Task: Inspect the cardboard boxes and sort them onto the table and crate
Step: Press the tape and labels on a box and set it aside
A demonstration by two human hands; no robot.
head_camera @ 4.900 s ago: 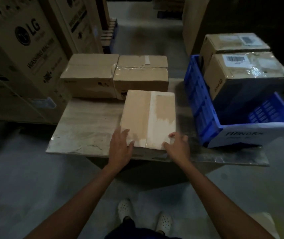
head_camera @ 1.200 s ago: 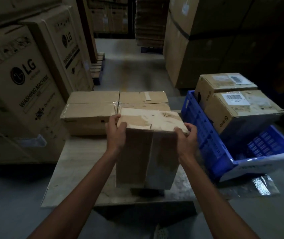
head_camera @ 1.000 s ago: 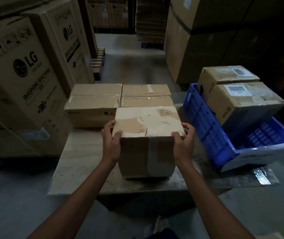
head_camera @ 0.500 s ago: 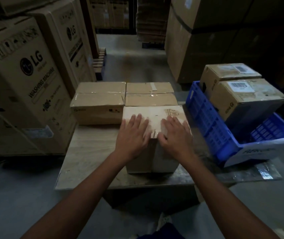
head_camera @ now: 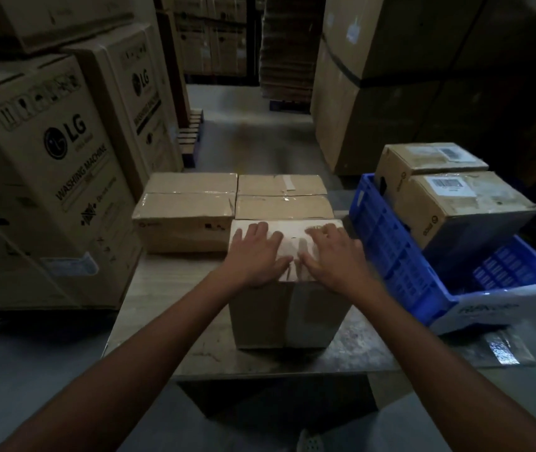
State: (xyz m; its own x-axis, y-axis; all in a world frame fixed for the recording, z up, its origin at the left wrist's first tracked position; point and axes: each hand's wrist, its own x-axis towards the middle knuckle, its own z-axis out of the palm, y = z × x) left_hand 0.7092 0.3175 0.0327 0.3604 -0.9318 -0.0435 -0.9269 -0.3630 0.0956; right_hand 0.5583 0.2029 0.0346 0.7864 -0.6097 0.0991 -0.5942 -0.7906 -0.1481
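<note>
Five small cardboard boxes, one table (head_camera: 168, 288), one blue crate (head_camera: 387, 249), two hands. Three boxes stand on the table: the rear left box (head_camera: 188, 220) and rear right box (head_camera: 284, 197) side by side at the far edge, lying flat; the front box (head_camera: 287, 316) just before the rear right box, near the table's front edge, apparently touching it. The front box stands on end, its long axis seemingly vertical; a pale tape seam runs top to bottom down the face turned toward the person. The left hand (head_camera: 255, 256) and right hand (head_camera: 331, 256) lie palm down on its top face, side by side, fingers straight and slightly spread, thumbs nearly meeting; neither curls round an edge. The near crate box (head_camera: 465, 203) and far crate box (head_camera: 423, 158) sit tilted in the crate at the table's right end, each with a barcode label on top. Two large LG cartons (head_camera: 48, 177) stand at the left.
</note>
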